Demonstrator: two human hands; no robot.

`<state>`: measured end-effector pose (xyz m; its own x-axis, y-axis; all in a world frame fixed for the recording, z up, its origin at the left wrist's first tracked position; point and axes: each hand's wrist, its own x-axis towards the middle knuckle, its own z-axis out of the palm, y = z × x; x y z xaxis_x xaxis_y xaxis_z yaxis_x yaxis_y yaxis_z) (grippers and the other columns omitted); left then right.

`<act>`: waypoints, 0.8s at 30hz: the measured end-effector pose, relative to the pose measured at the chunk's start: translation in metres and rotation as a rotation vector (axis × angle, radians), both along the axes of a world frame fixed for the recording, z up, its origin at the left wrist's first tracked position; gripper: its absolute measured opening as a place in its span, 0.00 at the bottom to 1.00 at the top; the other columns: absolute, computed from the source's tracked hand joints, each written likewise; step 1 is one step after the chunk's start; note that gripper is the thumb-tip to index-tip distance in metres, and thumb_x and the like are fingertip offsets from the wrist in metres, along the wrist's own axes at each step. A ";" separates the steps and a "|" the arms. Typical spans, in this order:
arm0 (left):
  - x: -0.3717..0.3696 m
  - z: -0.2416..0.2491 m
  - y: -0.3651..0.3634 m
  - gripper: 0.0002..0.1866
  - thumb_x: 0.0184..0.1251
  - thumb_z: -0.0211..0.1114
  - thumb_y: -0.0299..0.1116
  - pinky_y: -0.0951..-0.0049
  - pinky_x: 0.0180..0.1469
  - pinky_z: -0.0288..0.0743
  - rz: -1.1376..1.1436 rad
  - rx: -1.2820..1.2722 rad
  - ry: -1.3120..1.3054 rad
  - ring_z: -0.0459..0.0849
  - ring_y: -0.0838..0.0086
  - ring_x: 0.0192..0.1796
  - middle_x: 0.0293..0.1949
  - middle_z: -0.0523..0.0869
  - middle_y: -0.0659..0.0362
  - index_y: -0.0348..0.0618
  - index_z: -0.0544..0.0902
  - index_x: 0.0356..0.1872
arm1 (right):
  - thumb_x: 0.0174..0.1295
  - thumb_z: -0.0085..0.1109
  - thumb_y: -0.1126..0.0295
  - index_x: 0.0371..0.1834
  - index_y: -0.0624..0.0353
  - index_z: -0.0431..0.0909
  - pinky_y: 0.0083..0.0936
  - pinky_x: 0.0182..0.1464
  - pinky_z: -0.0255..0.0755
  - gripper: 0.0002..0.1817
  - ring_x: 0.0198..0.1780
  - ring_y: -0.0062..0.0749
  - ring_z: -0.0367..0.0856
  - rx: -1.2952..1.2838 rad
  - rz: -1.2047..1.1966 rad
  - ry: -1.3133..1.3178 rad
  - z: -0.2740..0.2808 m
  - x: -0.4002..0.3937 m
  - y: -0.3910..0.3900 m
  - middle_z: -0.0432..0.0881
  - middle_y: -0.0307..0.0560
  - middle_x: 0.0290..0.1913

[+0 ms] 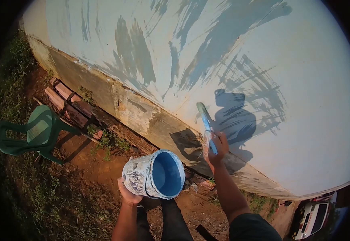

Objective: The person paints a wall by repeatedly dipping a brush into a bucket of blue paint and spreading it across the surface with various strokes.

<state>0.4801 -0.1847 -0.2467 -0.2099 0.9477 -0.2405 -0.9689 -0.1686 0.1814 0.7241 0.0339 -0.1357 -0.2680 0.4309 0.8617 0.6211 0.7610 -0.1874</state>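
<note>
My left hand [130,193] grips a paint-smeared white bucket [136,176] from its underside and side. The bucket tilts so its mouth faces up and right, with blue paint coating the inside. In my right hand [218,149] is a paintbrush [206,120] with a blue handle, fingers wrapped around it. Its paint-covered head points up toward the wall [303,104], close over the lower part of the pale surface. Broad grey-blue strokes [219,44] fan across the wall above the brush. My shadow [235,116] falls on it just right of the brush.
A green plastic chair [42,126] stands on the grass at left. Logs [72,110] lie along the wall's bare concrete base [102,86], beside small weeds [108,142]. Reddish soil [90,160] spreads underfoot. A white vehicle [314,219] is parked at lower right.
</note>
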 end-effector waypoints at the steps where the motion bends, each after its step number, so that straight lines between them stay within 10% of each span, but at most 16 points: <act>1: 0.001 0.002 0.002 0.44 0.69 0.58 0.54 0.51 0.75 0.73 0.006 0.017 -0.006 0.80 0.53 0.71 0.74 0.77 0.45 0.43 0.63 0.83 | 0.64 0.68 0.78 0.46 0.68 0.85 0.31 0.39 0.76 0.09 0.36 0.38 0.82 -0.575 0.094 0.369 -0.018 0.001 -0.001 0.82 0.53 0.37; 2: 0.003 0.001 0.003 0.44 0.69 0.58 0.54 0.51 0.75 0.73 0.008 0.016 -0.006 0.80 0.53 0.71 0.74 0.77 0.45 0.43 0.63 0.83 | 0.64 0.68 0.78 0.45 0.68 0.85 0.31 0.37 0.75 0.09 0.36 0.38 0.81 -1.150 0.191 0.740 -0.026 -0.001 -0.002 0.81 0.53 0.37; 4: 0.004 -0.002 0.005 0.44 0.70 0.58 0.54 0.51 0.75 0.73 0.017 0.025 -0.039 0.80 0.53 0.71 0.74 0.76 0.45 0.43 0.63 0.83 | 0.60 0.66 0.82 0.46 0.69 0.84 0.31 0.37 0.74 0.11 0.35 0.41 0.80 -1.388 0.157 0.847 -0.037 0.000 0.004 0.80 0.54 0.37; 6: 0.005 -0.004 0.006 0.43 0.71 0.57 0.54 0.51 0.75 0.73 0.014 0.028 -0.029 0.80 0.53 0.72 0.75 0.76 0.45 0.43 0.62 0.84 | 0.61 0.63 0.84 0.44 0.67 0.85 0.28 0.40 0.74 0.09 0.34 0.41 0.80 -0.601 0.107 -0.193 -0.052 0.015 0.017 0.81 0.55 0.37; 16: 0.006 -0.010 -0.005 0.43 0.72 0.56 0.53 0.50 0.74 0.74 0.042 0.009 -0.051 0.80 0.53 0.71 0.74 0.77 0.45 0.43 0.62 0.84 | 0.53 0.65 0.86 0.44 0.69 0.84 0.29 0.36 0.73 0.14 0.35 0.44 0.81 -0.207 0.078 -0.112 -0.069 0.034 0.007 0.80 0.54 0.38; 22: 0.001 -0.015 -0.008 0.45 0.68 0.59 0.54 0.49 0.73 0.75 0.047 -0.031 -0.068 0.80 0.52 0.71 0.74 0.76 0.46 0.46 0.62 0.84 | 0.58 0.67 0.85 0.48 0.68 0.84 0.31 0.38 0.71 0.13 0.37 0.45 0.79 -1.098 0.003 0.198 -0.083 0.031 0.041 0.78 0.53 0.38; 24: -0.001 -0.016 -0.008 0.45 0.68 0.59 0.54 0.49 0.73 0.74 0.053 -0.023 -0.047 0.79 0.52 0.71 0.75 0.76 0.46 0.46 0.61 0.84 | 0.61 0.67 0.84 0.48 0.68 0.84 0.31 0.37 0.71 0.12 0.36 0.44 0.79 -0.313 0.055 -0.013 -0.048 0.014 0.026 0.78 0.52 0.37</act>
